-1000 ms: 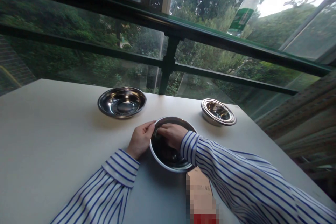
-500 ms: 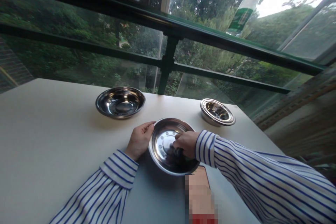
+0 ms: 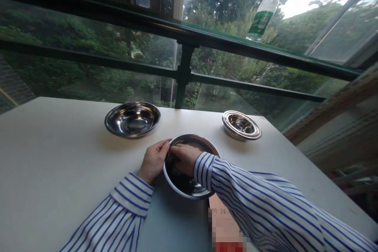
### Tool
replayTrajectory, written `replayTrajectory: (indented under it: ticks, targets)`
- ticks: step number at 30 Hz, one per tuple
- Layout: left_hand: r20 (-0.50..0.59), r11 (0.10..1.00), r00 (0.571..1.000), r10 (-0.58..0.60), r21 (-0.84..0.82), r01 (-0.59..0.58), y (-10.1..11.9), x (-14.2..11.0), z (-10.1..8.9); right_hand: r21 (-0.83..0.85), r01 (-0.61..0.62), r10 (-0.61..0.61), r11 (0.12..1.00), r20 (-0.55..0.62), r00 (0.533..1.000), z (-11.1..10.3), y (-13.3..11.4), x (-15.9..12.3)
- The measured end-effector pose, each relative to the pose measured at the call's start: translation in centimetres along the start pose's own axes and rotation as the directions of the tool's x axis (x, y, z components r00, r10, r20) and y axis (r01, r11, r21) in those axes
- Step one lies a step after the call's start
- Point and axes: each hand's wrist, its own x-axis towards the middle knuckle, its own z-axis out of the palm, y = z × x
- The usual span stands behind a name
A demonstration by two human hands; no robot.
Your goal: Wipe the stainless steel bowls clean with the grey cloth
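Note:
A shiny stainless steel bowl is in the middle of the head view, near me on the white table. My left hand pinches its left rim between thumb and fingers. Inside the bowl, close to that same rim, is my right hand with its fingers curled down. Whatever those fingers hold, if anything, is hidden by the hand and the dark reflections. My right sleeve crosses over the bowl's right rim.
A wide, shallow steel basin stands at the back left. At the back right is a smaller wide-rimmed steel bowl. A phone showing a timer lies near my right forearm. Behind the table run green railings, with a plastic bottle on top.
My right hand has moved left across the inside of the bowl, from its right part to the left rim. My left hand keeps its hold on the rim.

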Motion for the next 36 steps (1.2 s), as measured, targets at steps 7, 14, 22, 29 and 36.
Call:
replayTrajectory:
  ticks: [7,14,22,29,36]
  targets:
    - [-0.016,0.999,0.999,0.031,0.022,-0.030,0.0,0.0,0.0,0.055,-0.189,0.196,0.980,-0.184,0.963,-0.1,1.3,0.6]
    - [-0.028,0.999,0.999,0.028,0.017,-0.027,0.1,-0.2,0.3,0.063,-0.160,0.172,0.985,-0.267,0.948,-1.2,2.1,-2.5]
    - [-0.015,0.999,0.999,0.033,-0.002,-0.033,-0.1,-0.1,0.4,0.104,-0.019,0.040,0.994,-0.209,0.977,-0.6,2.8,-4.8]
    - [0.009,0.999,0.999,0.036,-0.018,-0.036,-0.2,-0.1,0.5,0.053,-0.129,0.137,0.990,-0.196,0.971,-0.1,2.7,-4.3]
    - [0.008,0.999,0.999,0.045,-0.014,-0.045,-0.3,-0.1,0.5,-0.091,-0.136,0.129,0.987,-0.072,0.989,0.3,2.7,-3.7]
